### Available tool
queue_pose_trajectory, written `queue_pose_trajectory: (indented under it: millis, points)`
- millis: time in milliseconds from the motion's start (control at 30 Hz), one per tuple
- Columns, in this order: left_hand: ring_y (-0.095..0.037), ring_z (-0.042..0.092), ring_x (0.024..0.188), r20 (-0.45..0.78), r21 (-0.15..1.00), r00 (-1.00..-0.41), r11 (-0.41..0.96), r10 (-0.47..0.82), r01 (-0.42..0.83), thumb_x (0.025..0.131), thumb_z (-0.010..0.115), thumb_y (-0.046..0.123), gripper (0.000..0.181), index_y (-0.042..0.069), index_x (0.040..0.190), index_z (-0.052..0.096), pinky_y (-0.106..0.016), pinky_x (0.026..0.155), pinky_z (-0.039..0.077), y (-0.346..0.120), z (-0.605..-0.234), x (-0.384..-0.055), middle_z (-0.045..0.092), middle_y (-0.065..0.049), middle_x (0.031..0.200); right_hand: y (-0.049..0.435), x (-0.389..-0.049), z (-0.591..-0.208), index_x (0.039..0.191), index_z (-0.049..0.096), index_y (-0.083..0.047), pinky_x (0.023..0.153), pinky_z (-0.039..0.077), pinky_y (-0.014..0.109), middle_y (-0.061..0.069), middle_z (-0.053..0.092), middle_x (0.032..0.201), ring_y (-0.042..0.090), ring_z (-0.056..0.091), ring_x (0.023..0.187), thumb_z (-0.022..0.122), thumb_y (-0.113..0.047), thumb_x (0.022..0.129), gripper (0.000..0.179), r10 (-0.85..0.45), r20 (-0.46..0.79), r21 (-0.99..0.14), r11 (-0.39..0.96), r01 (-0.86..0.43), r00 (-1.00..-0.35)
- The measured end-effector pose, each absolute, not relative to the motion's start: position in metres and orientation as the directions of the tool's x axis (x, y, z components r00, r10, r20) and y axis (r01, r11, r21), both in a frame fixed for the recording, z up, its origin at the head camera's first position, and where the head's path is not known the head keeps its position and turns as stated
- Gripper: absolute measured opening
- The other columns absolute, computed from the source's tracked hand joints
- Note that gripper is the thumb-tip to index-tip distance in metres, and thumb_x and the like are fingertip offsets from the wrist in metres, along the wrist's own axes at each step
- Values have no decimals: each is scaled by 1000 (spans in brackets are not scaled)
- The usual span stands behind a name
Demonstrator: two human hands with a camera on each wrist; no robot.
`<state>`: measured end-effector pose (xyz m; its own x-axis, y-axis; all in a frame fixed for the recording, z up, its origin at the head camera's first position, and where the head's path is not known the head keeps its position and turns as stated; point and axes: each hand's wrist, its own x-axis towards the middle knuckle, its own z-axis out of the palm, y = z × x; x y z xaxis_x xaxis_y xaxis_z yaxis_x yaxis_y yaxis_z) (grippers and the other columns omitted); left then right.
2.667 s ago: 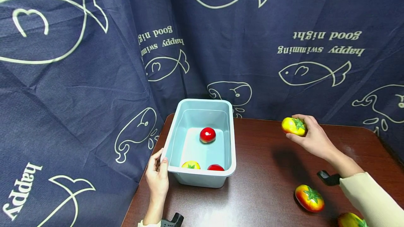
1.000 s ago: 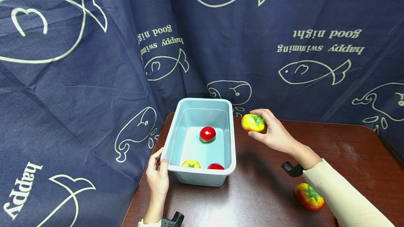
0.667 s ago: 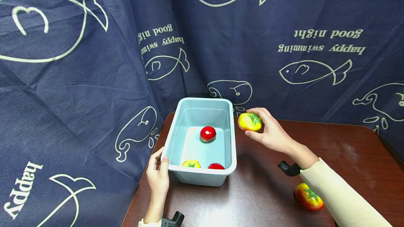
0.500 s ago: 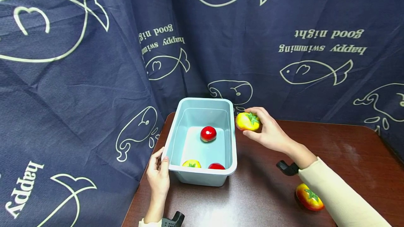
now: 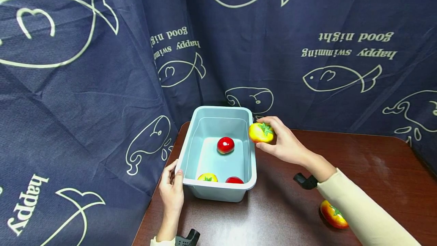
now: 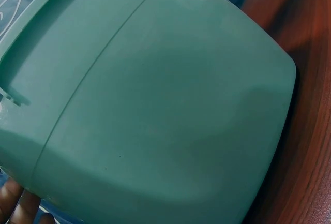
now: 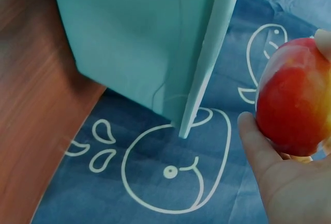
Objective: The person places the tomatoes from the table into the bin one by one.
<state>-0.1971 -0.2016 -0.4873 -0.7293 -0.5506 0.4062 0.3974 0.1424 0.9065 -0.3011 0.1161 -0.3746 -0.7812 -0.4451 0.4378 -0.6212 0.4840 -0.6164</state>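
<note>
A light blue plastic bin (image 5: 218,193) stands at the table's left, and my left hand (image 5: 172,188) grips its near left corner, thumb at the rim. In the left wrist view the bin's outer wall (image 6: 155,100) fills most of the picture. My right hand (image 5: 285,142) holds a yellow-and-red toy tomato (image 5: 261,133) with a green leafy top, raised at the bin's right rim. The right wrist view shows the red underside of this tomato (image 7: 292,100) between thumb and fingers. Inside the bin lie a red round fruit (image 5: 225,145), another red one (image 5: 234,180) and a yellow tomato (image 5: 207,177), the last two partly hidden.
Another red-and-yellow toy tomato (image 5: 332,215) lies on the brown table (image 5: 368,170), partly behind the right sleeve. A dark blue curtain (image 5: 239,48) with white fish prints hangs behind and to the left.
My right hand has carried the tomato leftward from above the table's right side to the bin's right rim. The left hand and bin have stayed put. The sleeve now hides the lower-right tomato.
</note>
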Motion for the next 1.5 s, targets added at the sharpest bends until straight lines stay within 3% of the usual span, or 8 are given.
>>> queue_pose_trajectory:
  millis: [567,800,1033,1233,1500]
  points:
    - [-8,60,94,426,898,-722,157,-545,411,90,57,-8,31,-8,120,62,-12,76,46,-204,-489,-194,64,-26,112,86,-299,-364,133,49,-18,84,52,30,-2,47,128,17,49,107,81,-12,77,64,-524,395,-644,428,-634,-755]
    - [-4,59,90,429,896,-718,157,-548,415,88,56,-13,32,-11,120,60,-11,72,46,-203,-486,-195,63,-29,112,69,-298,-354,132,49,-19,76,52,32,-4,47,126,17,48,104,80,-13,78,63,-549,413,-633,401,-662,-727]
    - [1,57,85,455,884,-714,169,-533,437,86,54,-16,30,-19,116,57,-10,69,44,-196,-464,-185,61,-36,107,55,-299,-350,131,49,-22,89,49,34,-7,48,127,13,48,109,79,-15,78,61,-568,420,-626,383,-679,-708]
    - [1,57,84,455,883,-718,167,-527,438,87,54,-15,29,-19,116,57,-11,68,44,-196,-458,-183,61,-35,107,44,-302,-350,132,49,-23,91,48,35,-8,48,127,13,50,109,80,-20,79,61,-590,386,-631,391,-670,-709]
    - [-9,60,89,457,881,-723,153,-519,448,87,54,-16,30,-19,116,56,-10,71,46,-199,-467,-188,61,-36,110,25,-301,-345,133,50,-20,92,47,36,-6,48,129,14,48,111,79,-22,79,61,-610,397,-612,380,-693,-686]
